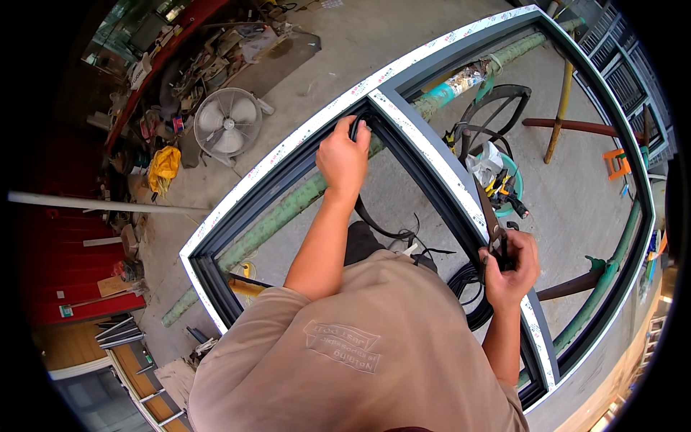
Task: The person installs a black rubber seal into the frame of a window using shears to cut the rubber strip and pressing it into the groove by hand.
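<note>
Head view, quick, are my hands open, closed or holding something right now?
Left hand: closed, pinching a black strip at the frame.
Right hand: closed, holding dark scissors.

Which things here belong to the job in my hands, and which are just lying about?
Apparently in the job:
frame
shears, in right hand
black strip, in left hand
black coil, probably

Apparently just lying about:
fan
yellow cloth
orange stool
</note>
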`<state>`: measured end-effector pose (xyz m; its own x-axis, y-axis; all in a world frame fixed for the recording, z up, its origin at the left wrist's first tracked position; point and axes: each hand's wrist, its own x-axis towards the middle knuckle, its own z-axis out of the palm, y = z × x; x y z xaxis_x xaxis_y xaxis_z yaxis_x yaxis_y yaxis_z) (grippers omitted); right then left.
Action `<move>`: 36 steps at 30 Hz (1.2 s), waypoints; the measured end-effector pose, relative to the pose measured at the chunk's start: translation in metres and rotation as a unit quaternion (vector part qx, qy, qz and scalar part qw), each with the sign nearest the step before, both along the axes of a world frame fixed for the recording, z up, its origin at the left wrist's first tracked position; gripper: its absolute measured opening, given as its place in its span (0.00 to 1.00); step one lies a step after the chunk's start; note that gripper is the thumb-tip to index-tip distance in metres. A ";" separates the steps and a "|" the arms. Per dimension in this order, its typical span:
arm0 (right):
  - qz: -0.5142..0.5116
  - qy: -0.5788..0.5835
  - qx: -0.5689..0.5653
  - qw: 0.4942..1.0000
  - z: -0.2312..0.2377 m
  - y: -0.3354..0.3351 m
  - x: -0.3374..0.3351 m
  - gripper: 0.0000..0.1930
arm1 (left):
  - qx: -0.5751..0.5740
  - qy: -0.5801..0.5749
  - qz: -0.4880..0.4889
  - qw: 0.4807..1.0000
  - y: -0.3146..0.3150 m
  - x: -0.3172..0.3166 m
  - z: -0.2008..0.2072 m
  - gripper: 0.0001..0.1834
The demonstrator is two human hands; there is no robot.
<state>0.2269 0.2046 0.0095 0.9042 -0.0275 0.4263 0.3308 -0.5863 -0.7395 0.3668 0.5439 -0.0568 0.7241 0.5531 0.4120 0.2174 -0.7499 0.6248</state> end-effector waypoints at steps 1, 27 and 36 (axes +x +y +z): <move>0.012 -0.007 0.006 1.000 -0.001 0.001 -0.001 0.23 | -0.009 0.008 -0.005 1.000 0.001 -0.002 0.006 0.18; 0.221 0.492 0.136 0.831 -0.044 0.150 0.000 0.25 | -0.334 0.101 -0.214 0.912 0.028 -0.082 0.000 0.11; 0.210 0.489 0.166 0.830 -0.046 0.160 0.000 0.22 | -0.374 0.139 -0.281 0.873 0.043 -0.082 0.004 0.14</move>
